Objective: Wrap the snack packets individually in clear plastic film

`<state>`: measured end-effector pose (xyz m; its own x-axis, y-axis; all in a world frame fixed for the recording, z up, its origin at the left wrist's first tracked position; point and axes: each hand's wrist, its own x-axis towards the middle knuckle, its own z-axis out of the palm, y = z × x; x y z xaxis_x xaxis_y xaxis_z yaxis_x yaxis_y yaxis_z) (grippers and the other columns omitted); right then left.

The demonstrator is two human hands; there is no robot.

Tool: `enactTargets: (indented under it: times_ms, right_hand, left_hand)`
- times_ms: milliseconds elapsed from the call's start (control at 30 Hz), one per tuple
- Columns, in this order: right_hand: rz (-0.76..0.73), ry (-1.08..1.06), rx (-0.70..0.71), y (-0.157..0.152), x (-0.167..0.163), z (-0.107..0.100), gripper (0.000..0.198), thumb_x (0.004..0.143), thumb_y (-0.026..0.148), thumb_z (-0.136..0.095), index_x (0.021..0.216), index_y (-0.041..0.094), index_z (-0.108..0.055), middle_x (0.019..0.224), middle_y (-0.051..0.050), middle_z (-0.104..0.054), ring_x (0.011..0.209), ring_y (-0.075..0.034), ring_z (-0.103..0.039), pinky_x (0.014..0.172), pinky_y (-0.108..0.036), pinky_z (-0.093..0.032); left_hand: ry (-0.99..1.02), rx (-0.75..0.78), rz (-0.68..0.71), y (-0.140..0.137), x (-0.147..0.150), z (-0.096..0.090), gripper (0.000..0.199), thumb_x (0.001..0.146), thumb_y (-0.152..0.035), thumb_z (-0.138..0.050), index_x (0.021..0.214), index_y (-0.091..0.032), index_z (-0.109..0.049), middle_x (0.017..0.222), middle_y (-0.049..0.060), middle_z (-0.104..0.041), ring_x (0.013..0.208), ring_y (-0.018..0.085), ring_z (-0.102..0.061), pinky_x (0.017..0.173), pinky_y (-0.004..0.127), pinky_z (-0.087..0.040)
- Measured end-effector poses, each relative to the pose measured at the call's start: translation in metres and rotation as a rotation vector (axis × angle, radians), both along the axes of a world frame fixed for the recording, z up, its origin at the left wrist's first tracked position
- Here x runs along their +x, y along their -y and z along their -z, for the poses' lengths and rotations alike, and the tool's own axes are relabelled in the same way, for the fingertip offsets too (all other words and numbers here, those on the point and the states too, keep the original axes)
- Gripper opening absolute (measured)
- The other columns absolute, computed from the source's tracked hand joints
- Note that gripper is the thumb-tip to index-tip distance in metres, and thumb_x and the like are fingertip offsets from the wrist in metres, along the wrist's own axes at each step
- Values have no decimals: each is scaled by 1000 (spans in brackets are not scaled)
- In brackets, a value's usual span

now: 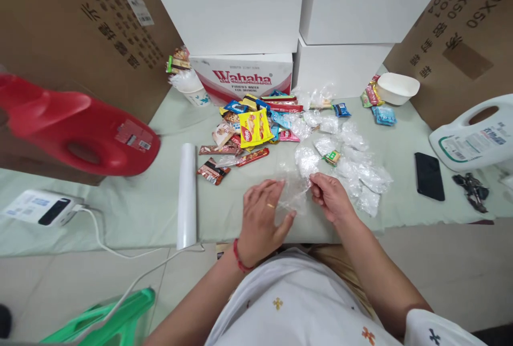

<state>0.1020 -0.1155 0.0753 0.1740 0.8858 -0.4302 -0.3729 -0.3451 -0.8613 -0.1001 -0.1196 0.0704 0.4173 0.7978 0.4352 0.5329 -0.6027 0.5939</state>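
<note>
A thin clear plastic bag hangs just above the table between my hands. My right hand pinches its right side between thumb and fingertips. On the bag's left side, my left hand has its fingers stretched out and its thumb apart, touching or close to the film. Beyond my right hand lies a spread of crumpled clear plastic bags, with a small green-and-gold packet among them. A pile of wrapped snacks, topped by a yellow snack packet, sits farther back to the left.
A white roll lies left of my left hand. Around the table stand a red jug, a Wahaha carton, a paper cup, a white bowl and a white jug. A black phone lies at right.
</note>
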Motion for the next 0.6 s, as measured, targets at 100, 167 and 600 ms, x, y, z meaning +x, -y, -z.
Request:
enactTargets:
  times_ms: [100,167,600]
  right_hand:
    - [-45,-42,72,4,-4,-5,43,70,57,-84,66,19,-64,56,4,-45,52,-9,-33,43,-23,-24]
    - [-56,-64,142,7,-1,-9,41,75,60,-80,78,20,-71,66,1,-53,57,-10,-41,47,-23,-32]
    - [-218,-158,41,2,9,16,47,63,50,-92,94,21,-72,74,3,-63,48,-4,-31,44,-20,-20]
  left_hand:
    - [92,-208,69,-8,19,4,27,87,-24,-66,113,-26,-74,99,8,-76,104,29,-64,98,45,-41]
    - [286,-386,73,-14,23,8,10,87,-24,-67,92,-25,-75,88,5,-74,92,25,-64,90,40,-44]
    - [1082,-1121,24,-9,18,9,25,59,-28,-93,63,-18,-70,72,1,-70,71,14,-61,72,26,-47]
